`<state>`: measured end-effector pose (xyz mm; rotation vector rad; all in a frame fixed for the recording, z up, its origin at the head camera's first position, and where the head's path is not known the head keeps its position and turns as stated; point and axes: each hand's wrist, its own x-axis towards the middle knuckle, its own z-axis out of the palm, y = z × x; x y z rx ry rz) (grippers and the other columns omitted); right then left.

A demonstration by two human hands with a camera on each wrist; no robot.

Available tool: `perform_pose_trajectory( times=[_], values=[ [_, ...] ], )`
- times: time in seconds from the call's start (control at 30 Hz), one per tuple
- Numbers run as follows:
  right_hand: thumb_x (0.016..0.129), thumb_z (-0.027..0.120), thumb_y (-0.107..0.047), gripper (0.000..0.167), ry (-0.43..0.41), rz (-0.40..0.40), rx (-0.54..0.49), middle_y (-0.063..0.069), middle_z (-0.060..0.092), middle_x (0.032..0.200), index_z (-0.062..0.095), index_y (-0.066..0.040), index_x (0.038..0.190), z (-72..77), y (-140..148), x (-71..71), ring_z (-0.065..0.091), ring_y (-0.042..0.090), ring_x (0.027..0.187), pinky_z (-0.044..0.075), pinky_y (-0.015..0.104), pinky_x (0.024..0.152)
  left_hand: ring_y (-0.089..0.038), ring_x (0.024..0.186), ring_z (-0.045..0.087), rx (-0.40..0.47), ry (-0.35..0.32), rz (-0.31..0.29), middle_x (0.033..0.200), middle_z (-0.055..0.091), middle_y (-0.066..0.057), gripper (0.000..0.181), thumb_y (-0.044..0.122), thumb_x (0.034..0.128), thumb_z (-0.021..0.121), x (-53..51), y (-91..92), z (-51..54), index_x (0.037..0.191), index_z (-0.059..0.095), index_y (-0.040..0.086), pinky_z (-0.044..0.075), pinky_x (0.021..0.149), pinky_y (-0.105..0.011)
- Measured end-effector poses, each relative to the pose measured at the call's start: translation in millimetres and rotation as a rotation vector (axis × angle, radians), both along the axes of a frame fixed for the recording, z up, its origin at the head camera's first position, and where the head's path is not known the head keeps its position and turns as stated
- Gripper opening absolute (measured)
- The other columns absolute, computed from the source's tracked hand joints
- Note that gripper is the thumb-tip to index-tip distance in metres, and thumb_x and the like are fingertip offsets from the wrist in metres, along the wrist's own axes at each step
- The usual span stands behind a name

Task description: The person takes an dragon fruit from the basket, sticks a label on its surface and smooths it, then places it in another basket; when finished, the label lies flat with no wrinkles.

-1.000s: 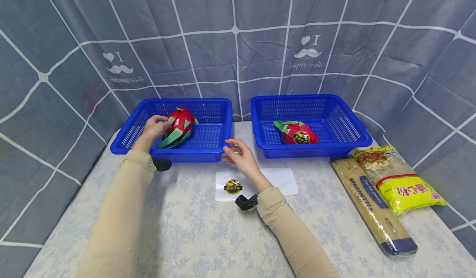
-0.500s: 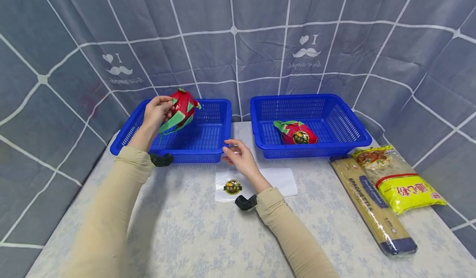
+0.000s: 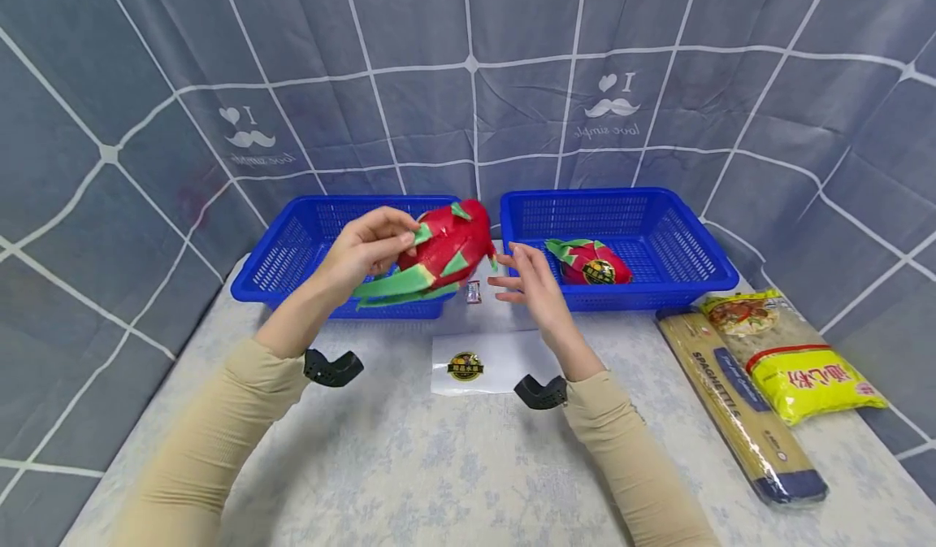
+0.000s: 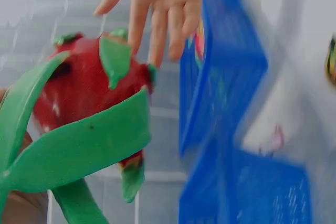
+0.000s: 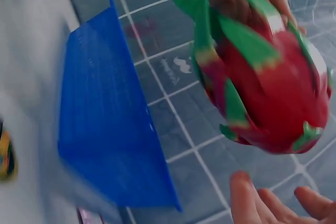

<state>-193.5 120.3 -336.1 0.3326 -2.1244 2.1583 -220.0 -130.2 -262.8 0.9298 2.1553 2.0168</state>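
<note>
My left hand grips a red dragon fruit with green leaves, held up over the right part of the left blue basket. Just right of the fruit, my right hand is raised with its fingers spread, holding nothing. A narrow gap shows between fruit and right fingertips in the right wrist view, where the fruit hangs above the fingers. In the left wrist view, leaves of the fruit hide most of the left hand.
The right blue basket holds another dragon fruit. A small packet lies between the baskets, and a white sheet with a round label in front. Spaghetti and a yellow bag lie at the right.
My left hand has lifted the dragon fruit out of the left basket and carried it rightward. My right hand has left the basket's corner, moving right with its fingers spreading.
</note>
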Motion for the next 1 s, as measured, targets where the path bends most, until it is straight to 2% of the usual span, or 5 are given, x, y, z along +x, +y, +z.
perform_pose_trajectory(
  times=[0.13,0.27,0.47,0.6,1.0],
  values=[
    [0.1,0.035,-0.044,0.06,-0.016,0.177,0.091,0.024,0.041,0.137,0.022,-0.009,0.147,1.8,28,17.8,0.059,0.036,0.105,0.052,0.037,0.08,-0.012,0.057,0.047,-0.071,0.042,-0.147,0.076,0.062,0.001,0.015,-0.005,0.089,0.053,28.4,14.4,-17.5,0.098,0.063,0.003,0.034,0.047,-0.022],
    [0.095,0.055,-0.033,0.065,-0.026,0.34,0.157,0.025,0.042,0.133,0.024,-0.011,0.148,-11.7,44,35.1,0.059,0.03,0.103,0.053,0.034,0.078,-0.012,0.066,0.053,-0.112,0.082,-0.251,0.08,0.063,-0.003,0.015,-0.005,0.0884,0.056,50.1,26.8,-43.9,0.101,0.06,-0.009,0.043,0.056,-0.022],
    [0.077,0.076,-0.007,0.067,-0.093,0.365,0.098,0.024,0.046,0.128,0.042,-0.001,0.135,-43.4,50,56.1,0.061,0.028,0.096,0.055,0.037,0.071,-0.009,0.055,0.04,-0.145,0.188,-0.207,0.078,0.067,-0.007,0.019,-0.005,0.0829,0.066,73.1,35.0,-86.6,0.101,0.066,-0.002,0.032,0.049,-0.023],
    [0.071,0.079,0.001,0.07,-0.025,0.373,0.087,0.022,0.043,0.134,0.045,0.0,0.132,-62.7,52,66.7,0.058,0.028,0.103,0.054,0.039,0.075,-0.009,0.055,0.04,-0.161,0.221,-0.197,0.074,0.066,-0.006,0.019,-0.003,0.0813,0.069,88.9,36.5,-108.3,0.099,0.067,0.001,0.033,0.048,-0.023],
    [0.075,0.073,0.007,0.066,0.185,0.523,0.102,0.025,0.029,0.145,0.039,-0.001,0.132,-94.8,61,77.2,0.042,0.019,0.128,0.048,0.038,0.09,-0.002,0.058,0.045,-0.192,0.224,-0.186,0.078,0.068,0.001,0.017,0.009,0.0829,0.072,112.3,40.5,-136.4,0.099,0.067,0.01,0.039,0.047,-0.018]
  ],
)
